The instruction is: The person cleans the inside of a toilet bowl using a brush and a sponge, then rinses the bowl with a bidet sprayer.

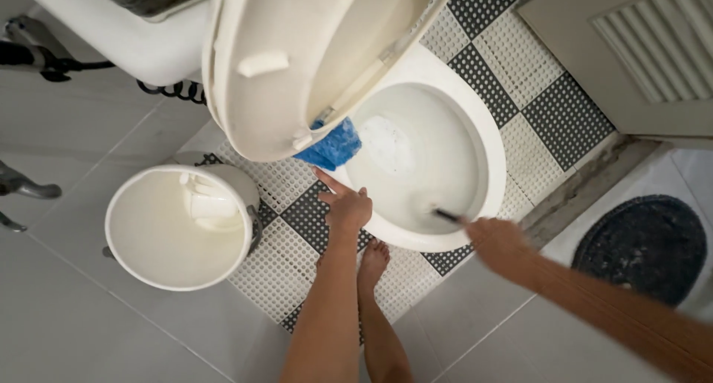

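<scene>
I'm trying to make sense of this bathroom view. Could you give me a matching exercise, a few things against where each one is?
Things:
1. left hand
2. right hand
3. white bucket
4. blue brush head

Places:
A. holds a dark handle over the bowl
B. under the raised seat, at the bowl's edge
C. rests on the toilet rim
D. stands on the floor beside the toilet

Pairs: 1-C, 2-A, 3-D, 4-B
</scene>
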